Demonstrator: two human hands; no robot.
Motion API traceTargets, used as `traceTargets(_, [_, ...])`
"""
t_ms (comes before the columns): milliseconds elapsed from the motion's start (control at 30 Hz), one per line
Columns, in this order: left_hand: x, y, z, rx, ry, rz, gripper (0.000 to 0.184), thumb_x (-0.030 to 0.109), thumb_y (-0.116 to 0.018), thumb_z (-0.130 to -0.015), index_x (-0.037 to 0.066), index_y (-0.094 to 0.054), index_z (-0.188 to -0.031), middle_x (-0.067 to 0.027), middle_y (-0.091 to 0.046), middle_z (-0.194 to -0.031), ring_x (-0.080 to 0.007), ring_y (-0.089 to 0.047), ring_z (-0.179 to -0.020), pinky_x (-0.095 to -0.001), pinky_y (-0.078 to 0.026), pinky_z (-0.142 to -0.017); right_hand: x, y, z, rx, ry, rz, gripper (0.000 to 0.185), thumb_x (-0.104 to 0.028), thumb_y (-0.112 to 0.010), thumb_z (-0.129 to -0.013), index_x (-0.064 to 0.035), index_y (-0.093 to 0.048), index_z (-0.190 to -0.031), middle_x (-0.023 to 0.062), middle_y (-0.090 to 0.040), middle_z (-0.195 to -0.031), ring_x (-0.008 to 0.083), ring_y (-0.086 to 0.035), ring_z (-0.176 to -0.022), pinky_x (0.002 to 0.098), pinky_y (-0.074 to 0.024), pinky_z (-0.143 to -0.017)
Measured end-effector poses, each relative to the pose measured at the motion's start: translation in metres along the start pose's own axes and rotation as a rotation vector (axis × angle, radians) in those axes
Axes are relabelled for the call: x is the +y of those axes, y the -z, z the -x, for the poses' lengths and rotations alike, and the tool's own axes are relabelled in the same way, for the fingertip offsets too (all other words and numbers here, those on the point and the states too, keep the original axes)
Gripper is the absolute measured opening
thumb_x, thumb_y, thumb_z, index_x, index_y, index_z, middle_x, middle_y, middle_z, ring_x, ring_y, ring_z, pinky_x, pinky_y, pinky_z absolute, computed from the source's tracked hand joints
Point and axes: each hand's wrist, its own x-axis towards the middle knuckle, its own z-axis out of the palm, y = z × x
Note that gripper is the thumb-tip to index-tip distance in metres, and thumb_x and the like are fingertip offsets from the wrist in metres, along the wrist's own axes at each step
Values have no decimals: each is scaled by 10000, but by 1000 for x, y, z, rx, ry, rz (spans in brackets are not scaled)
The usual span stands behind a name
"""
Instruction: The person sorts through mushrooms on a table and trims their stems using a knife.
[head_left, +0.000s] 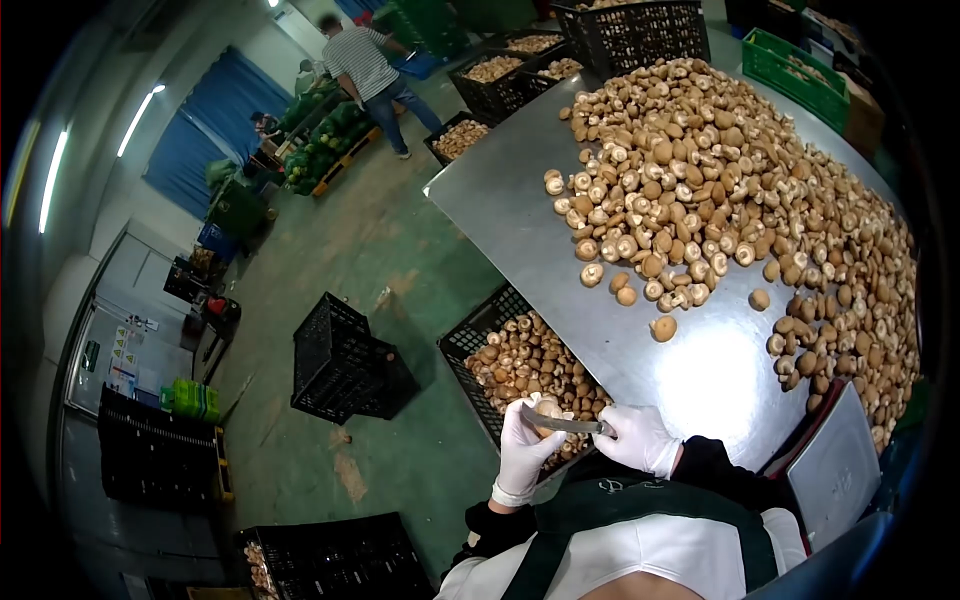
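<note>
My left hand [521,445], in a white glove, is closed around a mushroom [547,408] with a pale brown cap. In my right hand [640,438], also gloved, is a knife [568,425]; its grey blade points left and lies across the front of the mushroom. Whether the edge has entered the stem cannot be made out. Both hands are above the near end of a black crate [462,345] of mushrooms, beside the metal table [620,345]. A large heap of mushrooms [690,170] covers much of the tabletop.
Stacked black crates [335,360] stand on the green floor to the left. Another crate [340,555] is at lower left. A green crate [795,75] and a black crate [640,35] sit at the table's far side. A person in a striped shirt [355,60] stands farther back.
</note>
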Motion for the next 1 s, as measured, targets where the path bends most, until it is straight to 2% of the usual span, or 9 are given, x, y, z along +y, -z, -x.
traceTargets(133, [11, -3, 3, 86, -118, 66, 527, -115, -672, -729, 72, -382, -1127, -93, -507, -1085, -231, -609, -972, -342, -502, -881, 17, -5, 3, -118, -190, -128, 279, -314, -563, -815, -36, -567, -788, 159, -631, -723, 353, -615, -657, 432, -494, -624])
traceTargets(233, [16, 9, -2, 245, -381, -281, 566, -161, -654, -696, 66, -365, -1126, -92, -436, -1142, -206, -572, -989, -342, -476, -896, 42, -5, 21, -361, -357, -225, 360, -406, -541, -806, -54, -581, -742, 189, -614, -721, 376, -612, -747, 426, -475, -708])
traceTargets(333, [9, 25, -5, 362, -426, -545, 570, -129, -676, -707, 63, -357, -1139, -89, -446, -1130, -185, -549, -1022, -305, -462, -882, 60, -13, 45, -365, -403, -197, 335, -386, -537, -828, -60, -607, -795, 202, -617, -746, 372, -614, -759, 419, -476, -724])
traceTargets(400, [7, 16, -11, 369, -314, -411, 547, -125, -661, -733, 68, -359, -1146, -102, -455, -1152, -179, -546, -1002, -290, -466, -873, 71, -21, 60, -314, -402, -107, 303, -371, -555, -838, -76, -598, -894, 171, -635, -777, 360, -619, -765, 415, -486, -730])
traceTargets(633, [-85, -21, -80, -16, -9, -255, 527, -58, -692, -770, 41, -356, -1164, -111, -537, -1018, -164, -576, -905, -278, -500, -774, 92, -15, 122, 15, -691, 0, 214, -240, -580, -801, -44, -601, -885, 194, -630, -842, 368, -618, -794, 447, -486, -728])
traceTargets(800, [-154, -112, -122, -315, 116, -291, 535, -9, -723, -756, 33, -358, -1144, -117, -543, -1009, -164, -586, -882, -276, -506, -759, 112, -30, 174, 249, -726, 65, 142, -123, -597, -758, -19, -607, -854, 217, -598, -859, 387, -574, -831, 465, -459, -750])
traceTargets(867, [-181, -153, -135, -444, 108, -356, 544, -29, -699, -772, 37, -342, -1177, -143, -535, -1087, -183, -592, -930, -286, -514, -782, 105, -28, 179, 296, -659, 57, 128, -117, -555, -799, -28, -615, -869, 221, -594, -830, 394, -583, -808, 476, -468, -747])
traceTargets(933, [-175, -202, -133, -598, 128, -99, 649, -40, -681, -780, 28, -295, -1297, -168, -463, -1223, -207, -584, -983, -291, -510, -824, 102, -29, 181, 279, -699, 45, 145, -126, -553, -812, -28, -614, -899, 222, -587, -843, 392, -576, -821, 470, -463, -766])
traceTargets(1000, [-148, -243, -123, -721, 89, 32, 884, -60, -649, -790, 78, -97, -1466, -145, -239, -1458, -241, -505, -1145, -297, -493, -884, 103, -29, 186, 268, -717, -14, 190, -164, -566, -831, -21, -620, -942, 216, -579, -879, 378, -562, -872, 447, -454, -798])
